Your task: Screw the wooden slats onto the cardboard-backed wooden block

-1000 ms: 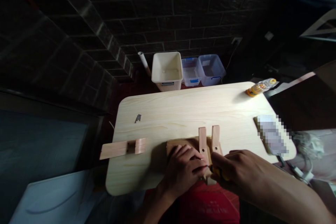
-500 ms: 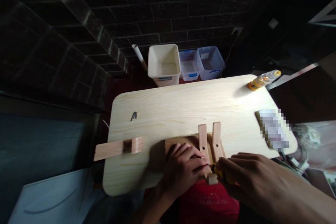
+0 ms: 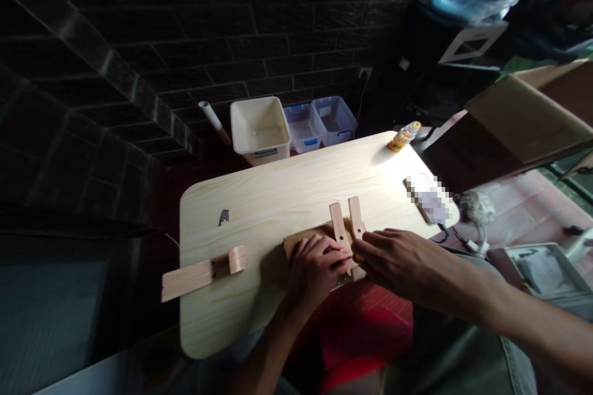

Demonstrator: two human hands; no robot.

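Two light wooden pieces with dark holes, a left one [image 3: 336, 222] and a right one [image 3: 356, 217], lie side by side across a brown block [image 3: 296, 238] that looks like cardboard or wood. My left hand [image 3: 315, 264] rests over the block, its fingers closed on the left wooden piece beside the screwdriver's tip. A yellow-and-black screwdriver [image 3: 356, 257], mostly covered by the fingers, is in my right hand [image 3: 386, 254] and points left at that piece. Whether a screw is under the tip is hidden. More angled wooden pieces [image 3: 189, 278] lie together at the table's left edge.
Several dark screws [image 3: 224, 217] lie on the pale table [image 3: 278, 188]. A clear bottle with a yellow base [image 3: 404, 137] and a blurred-out flat object [image 3: 428, 197] are at the right. Bins [image 3: 259, 126] stand behind; a cardboard box [image 3: 523, 117] is at far right.
The view has swung right, bringing the cardboard box and a blue water bottle into sight. My hands stay at the same wooden piece; the right hand has turned about the screwdriver.
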